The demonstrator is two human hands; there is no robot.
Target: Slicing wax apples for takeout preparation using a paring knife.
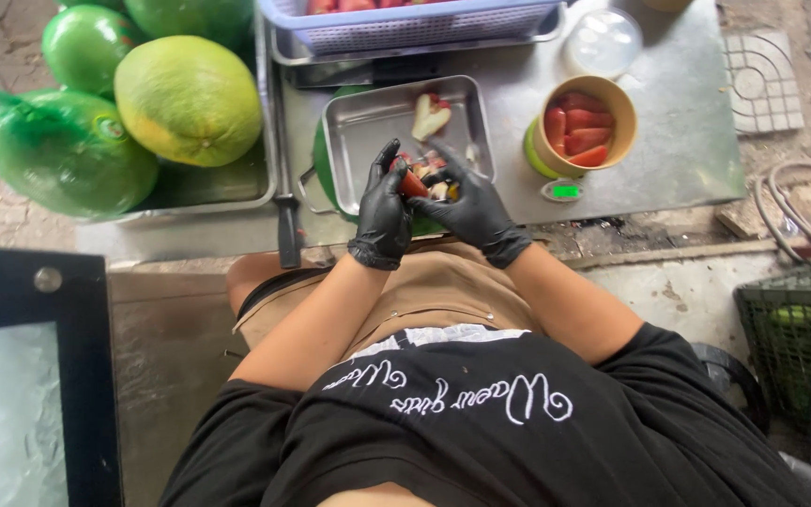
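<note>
- Your left hand (pixel 383 211), in a black glove, is curled around a red piece of fruit (pixel 413 185), pinching it between thumb and fingers just above the near edge of the metal tray (pixel 359 122).
- Your right hand (pixel 473 211), also gloved in black, is clenched right against the left one, its fingers meeting the same piece of fruit; what it grips is hidden among the fingers, so you cannot tell from here.
- In the tray, beyond your hands, lies a pale cut fruit piece (pixel 430 115) with a red edge, and small scraps sit close to your fingertips.
- To the right of the tray stands a round paper cup (pixel 582 127) filled with red fruit wedges, and a clear plastic lid (pixel 604 40) lies farther back.
- A dark-handled knife (pixel 287 216) lies along the tray's left side, on the steel table (pixel 668 141).
- On the left, large green pomelos (pixel 188 99) are piled in a second tray, one of them in green netting.
- A lilac basket (pixel 405 26) sits at the table's far edge.
</note>
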